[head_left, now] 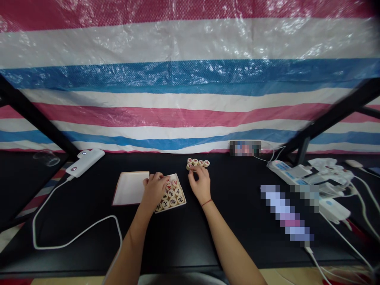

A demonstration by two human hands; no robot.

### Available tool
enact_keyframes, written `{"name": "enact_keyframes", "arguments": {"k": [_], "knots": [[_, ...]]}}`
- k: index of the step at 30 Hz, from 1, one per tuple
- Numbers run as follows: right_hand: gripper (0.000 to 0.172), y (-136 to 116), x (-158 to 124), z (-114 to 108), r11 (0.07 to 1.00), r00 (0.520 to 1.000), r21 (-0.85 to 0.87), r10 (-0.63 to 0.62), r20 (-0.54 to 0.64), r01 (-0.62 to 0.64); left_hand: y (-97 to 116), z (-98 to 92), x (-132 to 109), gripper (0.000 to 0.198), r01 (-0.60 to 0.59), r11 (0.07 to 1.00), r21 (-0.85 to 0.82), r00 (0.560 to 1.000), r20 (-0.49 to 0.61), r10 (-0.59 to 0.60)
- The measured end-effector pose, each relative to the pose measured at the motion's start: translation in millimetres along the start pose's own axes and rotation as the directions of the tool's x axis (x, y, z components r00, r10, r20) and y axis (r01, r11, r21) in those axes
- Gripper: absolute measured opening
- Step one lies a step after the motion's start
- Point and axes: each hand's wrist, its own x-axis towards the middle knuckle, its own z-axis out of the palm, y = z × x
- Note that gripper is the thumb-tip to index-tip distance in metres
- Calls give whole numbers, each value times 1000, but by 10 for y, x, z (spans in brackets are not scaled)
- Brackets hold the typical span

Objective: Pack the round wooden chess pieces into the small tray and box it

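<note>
A small open box [181,202] on the black table holds several round wooden chess discs [172,193] with red and black characters. My left hand [153,190] rests over the box's left side, fingers curled onto the discs. My right hand [200,183] is just right of the box, its fingertips pinched at a disc under a short row of discs [198,162] lying on the table. A red string circles my right wrist. The box's lid [130,188] lies open side up to the left of my left hand.
A white power bank [84,161] with a looping white cable [74,236] sits at the left. A power strip [286,171] and white chargers with cables crowd the right. A striped tarp [190,79] hangs behind the table. A clear cup [46,157] lies far left.
</note>
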Motion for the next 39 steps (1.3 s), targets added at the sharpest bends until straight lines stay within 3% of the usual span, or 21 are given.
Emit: {"name": "enact_keyframes", "arguments": {"k": [4, 8, 18, 23, 28, 33, 39], "knots": [[15, -151, -46, 34, 986, 975, 144, -115, 191, 88, -23, 33, 0, 33, -16, 1000, 9, 1000, -13, 16], [15, -165, -67, 62, 976, 953, 195, -145, 267, 94, -78, 74, 18, 33, -40, 999, -1, 999, -13, 40], [15, -132, -83, 90, 979, 961, 203, -85, 265, 31, -132, 45, 39, 19, -90, 992, -87, 996, -31, 87], [16, -124, -82, 96, 979, 967, 204, -67, 246, 16, -130, 9, 28, 25, -117, 983, -140, 993, -12, 117], [17, -113, -71, 84, 982, 973, 189, -55, 225, 12, -212, -42, 7, 30, -49, 994, -93, 998, -32, 47], [17, -94, -71, 92, 982, 971, 188, -44, 235, -1, -219, -68, -34, 25, 52, 999, -11, 998, 32, -51], [17, -76, -69, 96, 985, 971, 175, -32, 238, -11, -155, -75, -48, 19, 61, 997, -36, 997, 39, -60]]}}
